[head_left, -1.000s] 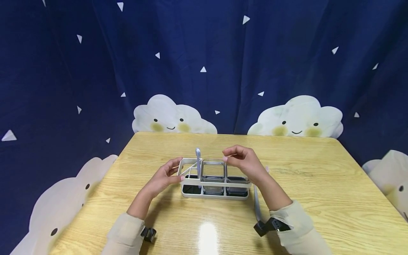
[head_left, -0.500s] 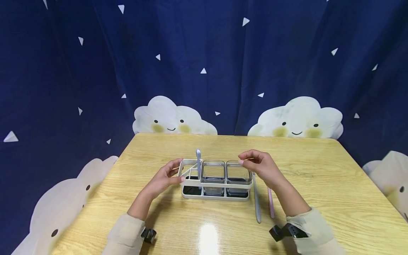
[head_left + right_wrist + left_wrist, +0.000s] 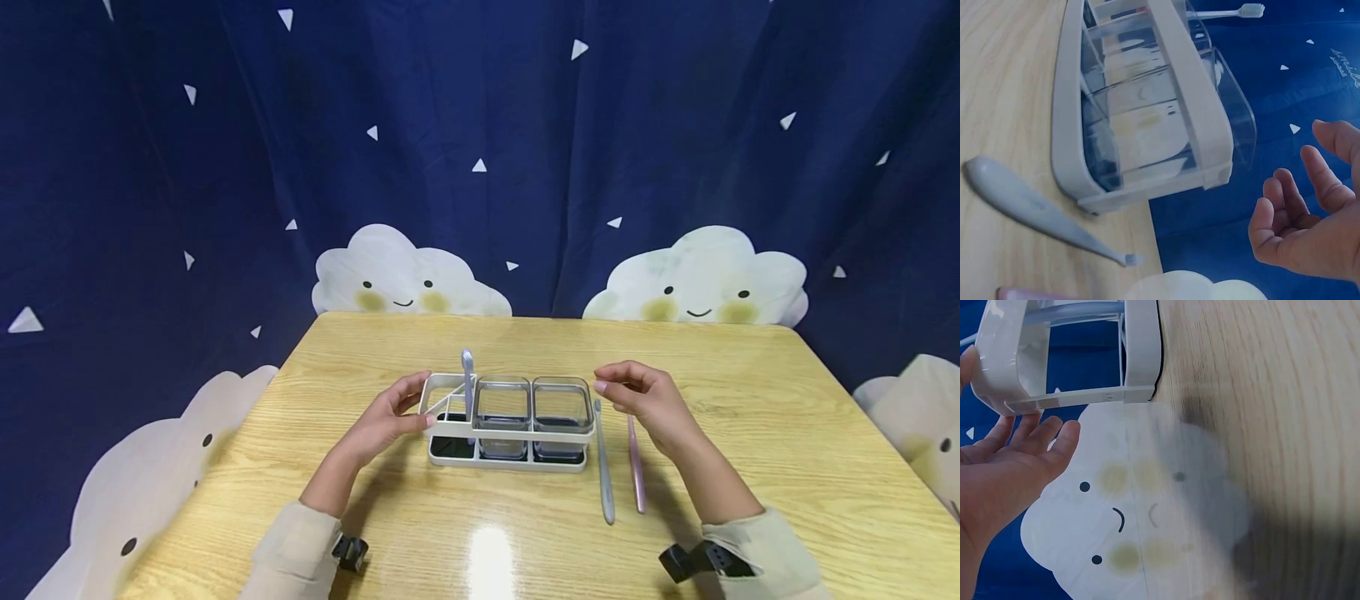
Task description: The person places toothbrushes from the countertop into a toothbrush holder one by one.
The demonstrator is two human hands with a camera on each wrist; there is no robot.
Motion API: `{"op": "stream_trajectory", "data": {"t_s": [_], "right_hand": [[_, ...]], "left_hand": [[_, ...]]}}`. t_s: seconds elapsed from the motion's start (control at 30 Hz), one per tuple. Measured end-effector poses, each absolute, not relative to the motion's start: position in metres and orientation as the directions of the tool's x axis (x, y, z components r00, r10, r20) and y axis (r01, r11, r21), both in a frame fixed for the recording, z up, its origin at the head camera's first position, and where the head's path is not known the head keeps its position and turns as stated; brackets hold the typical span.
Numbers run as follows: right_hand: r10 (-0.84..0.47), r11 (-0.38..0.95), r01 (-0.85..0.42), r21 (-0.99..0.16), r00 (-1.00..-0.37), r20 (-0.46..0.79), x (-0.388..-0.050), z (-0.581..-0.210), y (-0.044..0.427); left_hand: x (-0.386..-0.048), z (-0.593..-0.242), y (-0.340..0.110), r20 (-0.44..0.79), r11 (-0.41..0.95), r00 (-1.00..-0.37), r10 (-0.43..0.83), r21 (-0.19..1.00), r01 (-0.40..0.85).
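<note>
Holder (image 3: 491, 434) in left hand (image 3: 386, 422), right hand (image 3: 654, 407) empty, pink handle (image 3: 637, 477) nearly whole only in head view

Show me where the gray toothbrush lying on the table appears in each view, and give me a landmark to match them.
Head: right of center, the gray toothbrush lies between the white rack and the pink handle.
Left wrist: not in it.
Right wrist: lower left, below the rack, bristles toward the lower middle.
Shared landmark: the white rack, at the left wrist view's upper left.
</note>
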State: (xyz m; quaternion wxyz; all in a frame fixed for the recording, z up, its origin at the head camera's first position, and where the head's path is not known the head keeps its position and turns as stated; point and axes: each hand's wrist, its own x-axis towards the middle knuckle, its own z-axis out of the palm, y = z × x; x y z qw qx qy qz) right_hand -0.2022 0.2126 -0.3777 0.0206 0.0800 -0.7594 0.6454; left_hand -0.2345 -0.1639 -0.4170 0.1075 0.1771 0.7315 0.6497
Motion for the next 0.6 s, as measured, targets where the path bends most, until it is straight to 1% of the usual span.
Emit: {"op": "stream_trajectory", "data": {"t_s": [0.23, 0.6], "right_hand": [[-0.056, 0.178, -0.162, -0.970, -0.986, 0.155, -0.199, -0.387, 0.222], [0.037, 0.216, -0.074, -0.974, -0.996, 0.084, -0.193, -0.401, 0.245]], "left_hand": [[-0.235, -0.419, -0.162, 0.089, 0.063, -0.913, 0.399, 0.990, 0.124], [-0.234, -0.421, -0.163, 0.114, 0.038, -0.912, 0.394, 0.990, 0.139]]}}
